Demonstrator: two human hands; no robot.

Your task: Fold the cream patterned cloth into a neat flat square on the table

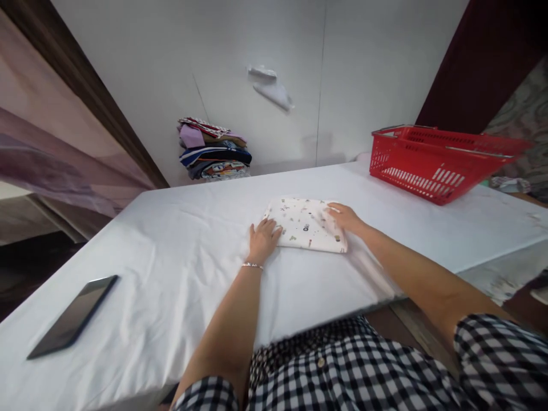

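Observation:
A folded white cloth (306, 220) with a small scattered print lies flat on the white-covered table (192, 228). My left hand (263, 240) rests on its left edge, fingers spread, a bracelet at the wrist. On its upper right edge lies my right hand (343, 217), fingers stretched out over the fabric. Neither hand grips the cloth or lifts it; both touch it from above. What kind of garment or cloth it is, the folds do not show.
A red plastic basket (428, 165) stands at the table's back right. Behind the table's far edge rises a stack of folded clothes (216, 148) against the pale wall. A dark tablet or phone (72, 317) lies at the left. Sheer pink curtains (55, 131) hang on the left.

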